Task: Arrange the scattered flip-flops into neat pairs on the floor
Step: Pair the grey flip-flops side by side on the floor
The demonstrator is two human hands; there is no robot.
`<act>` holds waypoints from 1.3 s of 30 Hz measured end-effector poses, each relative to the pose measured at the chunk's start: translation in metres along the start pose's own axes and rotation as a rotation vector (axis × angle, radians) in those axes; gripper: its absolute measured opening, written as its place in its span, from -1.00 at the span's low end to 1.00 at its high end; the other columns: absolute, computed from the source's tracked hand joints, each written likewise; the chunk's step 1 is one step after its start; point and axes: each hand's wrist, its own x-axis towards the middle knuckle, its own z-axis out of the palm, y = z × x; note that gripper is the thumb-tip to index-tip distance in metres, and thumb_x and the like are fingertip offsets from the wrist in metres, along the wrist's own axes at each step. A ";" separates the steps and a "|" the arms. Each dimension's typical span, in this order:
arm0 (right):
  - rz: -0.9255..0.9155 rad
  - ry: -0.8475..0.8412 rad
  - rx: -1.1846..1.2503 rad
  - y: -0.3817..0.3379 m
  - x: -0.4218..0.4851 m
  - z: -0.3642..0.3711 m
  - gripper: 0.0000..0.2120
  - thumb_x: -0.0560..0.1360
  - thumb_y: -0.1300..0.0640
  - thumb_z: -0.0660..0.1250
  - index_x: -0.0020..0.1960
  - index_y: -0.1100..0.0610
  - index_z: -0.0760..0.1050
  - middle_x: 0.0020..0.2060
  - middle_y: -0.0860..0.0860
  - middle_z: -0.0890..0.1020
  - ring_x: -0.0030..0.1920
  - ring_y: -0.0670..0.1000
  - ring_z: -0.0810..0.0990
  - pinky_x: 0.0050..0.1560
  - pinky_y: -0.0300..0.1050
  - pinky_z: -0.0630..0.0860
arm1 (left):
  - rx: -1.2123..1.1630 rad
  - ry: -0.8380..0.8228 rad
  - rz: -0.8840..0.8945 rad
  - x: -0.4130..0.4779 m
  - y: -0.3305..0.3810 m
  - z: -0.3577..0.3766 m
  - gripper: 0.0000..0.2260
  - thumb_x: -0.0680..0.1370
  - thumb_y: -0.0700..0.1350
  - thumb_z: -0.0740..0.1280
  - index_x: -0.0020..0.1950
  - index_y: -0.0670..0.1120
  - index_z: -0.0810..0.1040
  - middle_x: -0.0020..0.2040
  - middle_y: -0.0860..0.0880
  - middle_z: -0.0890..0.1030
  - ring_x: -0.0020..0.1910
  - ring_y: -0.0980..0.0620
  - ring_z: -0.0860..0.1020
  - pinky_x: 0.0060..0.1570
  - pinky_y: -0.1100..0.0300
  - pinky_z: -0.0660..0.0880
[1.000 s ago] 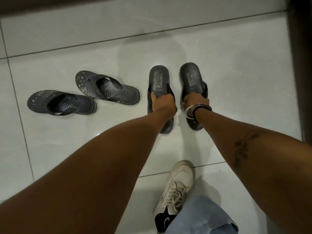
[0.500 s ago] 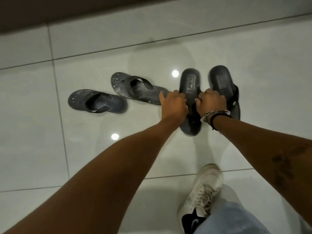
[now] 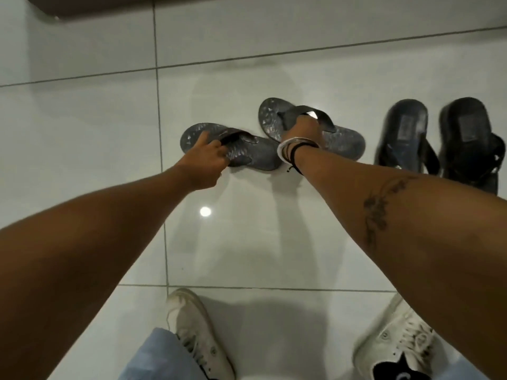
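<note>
1. The left hand (image 3: 208, 163) is reaching down to the left grey flip-flop (image 3: 247, 153), which is lying on the white tiled floor (image 3: 82, 133) left of centre, lengthwise left to right.
2. The left fingers (image 3: 219, 148) are curling closed around the strap of that flip-flop, with the thumb lying along the sole toward its left end. The hand is clenching on the strap.
3. The right hand (image 3: 303, 130) is sitting over the right grey flip-flop (image 3: 343, 141), which is lying just right of and slightly farther than the first, angled the same way. The two grey soles are nearly touching at their adjacent ends.
4. The right fingers are hooking under the strap (image 3: 323, 119) of this flip-flop and closing on it; the fingertips themselves are hidden beneath the strap. Bangles (image 3: 288, 145) and a dark cord are circling the right wrist.
5. Whether either grey flip-flop is lifting clear of the floor cannot be told.
6. A pair of black flip-flops (image 3: 406, 127) is standing side by side at the far right, parallel, close together, apart from both hands.
7. Two white sneakers (image 3: 197, 330) and pale denim hems are showing at the near edge.
</note>
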 end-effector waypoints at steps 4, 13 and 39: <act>0.049 -0.018 0.015 0.008 -0.001 0.008 -0.66 0.51 0.15 0.27 0.28 0.14 0.47 0.26 0.14 0.52 0.24 0.17 0.49 0.09 -0.10 0.42 | 0.051 0.103 -0.001 -0.003 -0.008 0.009 -0.75 0.48 -0.31 0.28 0.11 -0.21 0.65 0.06 -0.15 0.65 0.18 -0.20 0.49 0.35 -0.25 0.19; -0.342 0.022 -0.501 0.033 -0.032 -0.011 -0.69 0.42 0.29 0.29 0.08 0.04 0.62 0.01 0.15 0.66 0.08 0.23 0.58 0.14 0.06 0.43 | -0.066 0.109 -0.110 -0.010 -0.026 0.021 -0.74 0.53 -0.27 0.22 0.13 -0.16 0.64 0.07 -0.07 0.63 0.19 -0.13 0.41 0.28 -0.07 0.26; -1.047 -0.219 -1.045 -0.054 -0.055 0.063 -0.68 0.50 0.14 0.29 0.25 0.03 0.50 0.23 0.09 0.50 0.27 0.17 0.39 0.20 0.10 0.32 | -0.831 0.146 -1.011 0.013 -0.004 0.026 -0.89 0.54 -0.12 0.28 -0.07 -0.06 0.60 0.00 -0.14 0.61 0.11 -0.15 0.45 0.15 -0.02 0.26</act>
